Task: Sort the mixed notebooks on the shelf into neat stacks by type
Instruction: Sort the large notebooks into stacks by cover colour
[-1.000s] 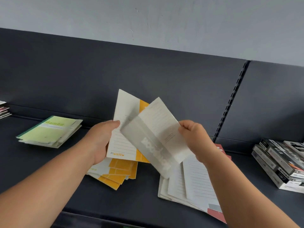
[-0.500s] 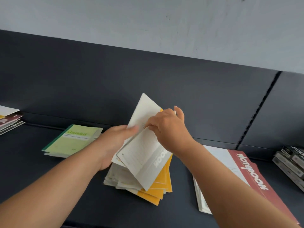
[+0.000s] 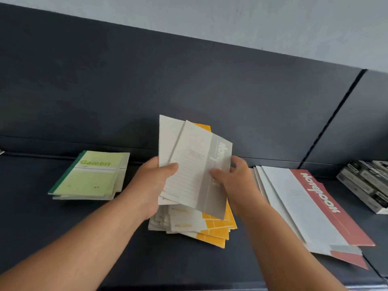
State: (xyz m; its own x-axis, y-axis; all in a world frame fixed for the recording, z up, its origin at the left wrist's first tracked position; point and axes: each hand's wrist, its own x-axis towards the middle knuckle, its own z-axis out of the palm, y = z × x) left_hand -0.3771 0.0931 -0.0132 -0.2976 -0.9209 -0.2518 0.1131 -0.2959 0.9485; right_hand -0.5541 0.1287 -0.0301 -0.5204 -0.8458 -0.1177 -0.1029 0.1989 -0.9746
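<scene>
Left hand [image 3: 151, 185] and right hand [image 3: 233, 179] both grip a grey-banded white paper notebook [image 3: 201, 171], held above the yellow-and-white notebook stack [image 3: 201, 225] on the dark shelf [image 3: 42, 217].

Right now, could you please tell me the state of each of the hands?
Left hand: closed, gripping the yellow-banded notebook.
Right hand: closed, pinching the grey-banded notebook held in front of it.
</scene>
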